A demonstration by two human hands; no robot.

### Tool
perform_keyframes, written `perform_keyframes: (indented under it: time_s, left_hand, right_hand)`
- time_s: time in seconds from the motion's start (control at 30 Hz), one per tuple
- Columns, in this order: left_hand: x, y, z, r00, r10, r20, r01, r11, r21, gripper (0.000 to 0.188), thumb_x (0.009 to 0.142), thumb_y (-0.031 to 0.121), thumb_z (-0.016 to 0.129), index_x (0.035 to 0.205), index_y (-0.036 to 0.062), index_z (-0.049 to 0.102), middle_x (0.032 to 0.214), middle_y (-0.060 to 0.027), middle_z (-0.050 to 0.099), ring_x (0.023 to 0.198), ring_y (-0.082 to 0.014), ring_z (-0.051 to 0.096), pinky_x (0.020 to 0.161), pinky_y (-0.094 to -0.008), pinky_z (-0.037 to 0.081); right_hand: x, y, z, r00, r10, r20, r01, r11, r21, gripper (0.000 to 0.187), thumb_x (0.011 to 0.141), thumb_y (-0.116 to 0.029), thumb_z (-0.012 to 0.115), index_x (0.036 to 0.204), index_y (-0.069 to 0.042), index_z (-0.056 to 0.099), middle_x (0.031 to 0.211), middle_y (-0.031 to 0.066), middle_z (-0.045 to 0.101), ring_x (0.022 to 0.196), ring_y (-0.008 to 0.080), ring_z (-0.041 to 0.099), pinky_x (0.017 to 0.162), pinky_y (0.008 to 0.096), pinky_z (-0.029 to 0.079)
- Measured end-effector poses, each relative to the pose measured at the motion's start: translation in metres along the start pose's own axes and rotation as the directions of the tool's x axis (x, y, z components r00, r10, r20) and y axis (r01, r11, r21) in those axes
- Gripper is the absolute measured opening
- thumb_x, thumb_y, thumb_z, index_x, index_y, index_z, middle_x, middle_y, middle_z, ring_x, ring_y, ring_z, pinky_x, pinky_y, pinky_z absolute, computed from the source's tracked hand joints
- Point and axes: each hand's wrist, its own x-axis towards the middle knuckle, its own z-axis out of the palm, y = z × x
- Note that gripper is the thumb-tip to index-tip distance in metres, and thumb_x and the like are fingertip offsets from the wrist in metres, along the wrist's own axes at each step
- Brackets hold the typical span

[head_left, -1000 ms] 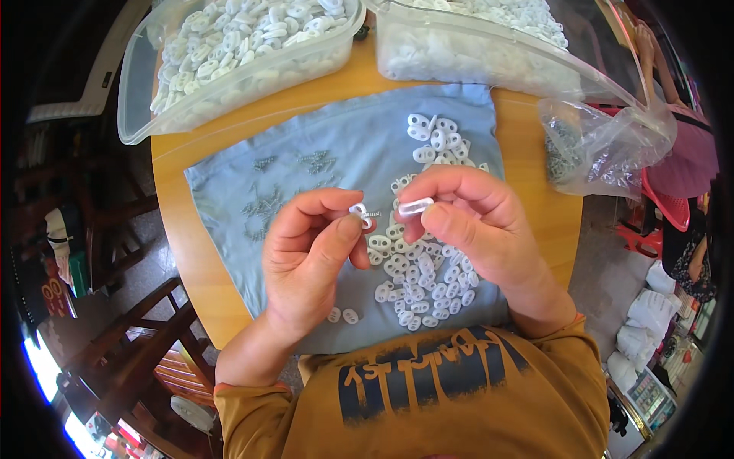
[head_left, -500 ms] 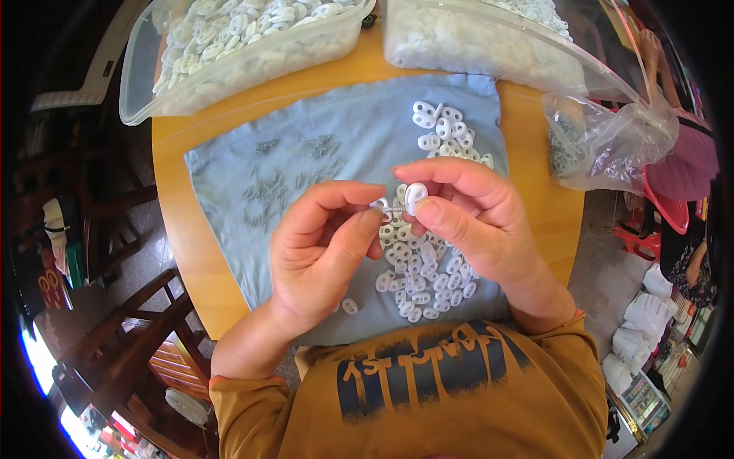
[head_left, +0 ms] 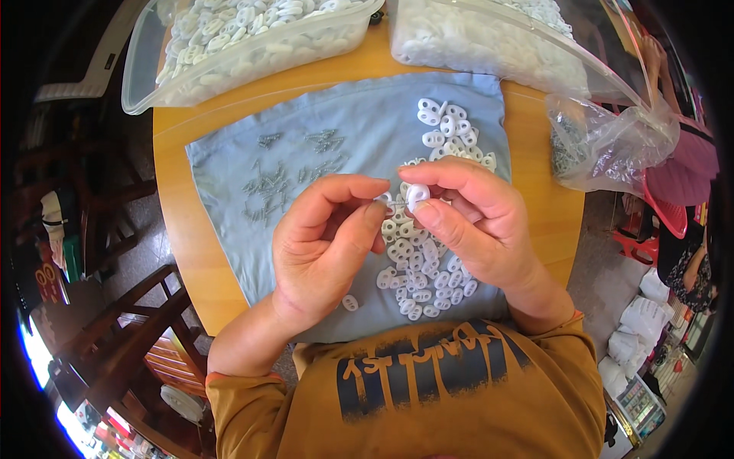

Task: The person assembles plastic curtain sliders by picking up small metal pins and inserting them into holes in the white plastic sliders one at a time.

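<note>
A: Where was the white plastic piece (head_left: 417, 194)?

B: Pinched in the right hand (head_left: 472, 229) fingertips, above the blue cloth (head_left: 306, 153). The left hand (head_left: 325, 249) pinched at it too, fingers curled.

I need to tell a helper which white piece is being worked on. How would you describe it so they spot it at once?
Start at the blue cloth on the round wooden table. Above its heap of white pieces, the right hand and left hand meet. The one white piece pinched in the right fingertips is it: raised, not lying loose.
</note>
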Motion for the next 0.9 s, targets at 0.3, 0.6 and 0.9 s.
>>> perform_keyframes:
  time_s: [0.3,0.6,0.9]
  left_hand:
    - [0.001,-0.004,0.0,0.997,0.075,-0.008,-0.073,0.988,0.134,0.019,0.084,-0.008,0.055,0.102,-0.0022,0.058,0.089,-0.0047,0.056,0.066,-0.0056,0.055,0.058,-0.0178,0.045]
    - [-0.003,-0.002,0.001,0.997,0.075,0.035,-0.079,0.991,0.106,0.021,0.084,-0.008,0.054,0.105,-0.0032,0.056,0.092,-0.0056,0.056,0.069,-0.0075,0.057,0.062,-0.0192,0.049]
    - [-0.005,-0.003,0.0,0.994,0.04,0.102,-0.041,0.999,0.005,0.025,0.087,-0.004,0.054,0.112,-0.0022,0.052,0.093,-0.0068,0.058,0.073,-0.0084,0.058,0.064,-0.0196,0.049]
  right_hand:
    - [0.009,-0.002,-0.001,0.926,-0.36,0.111,0.369,0.809,-0.458,0.026,0.078,0.002,0.06,0.104,0.0,0.059,0.077,0.0095,0.059,0.062,0.0202,0.055,0.055,0.0281,0.044]
    - [0.003,0.004,0.004,0.96,-0.276,0.047,0.276,0.911,-0.306,0.023,0.082,0.001,0.059,0.104,0.0,0.058,0.08,0.0078,0.059,0.066,0.0152,0.056,0.058,0.0253,0.045]
    - [-0.001,0.007,0.004,0.972,-0.236,0.019,0.237,0.965,-0.114,0.019,0.085,-0.001,0.059,0.103,0.0,0.055,0.085,0.0078,0.059,0.069,0.0113,0.056,0.062,0.0226,0.047]
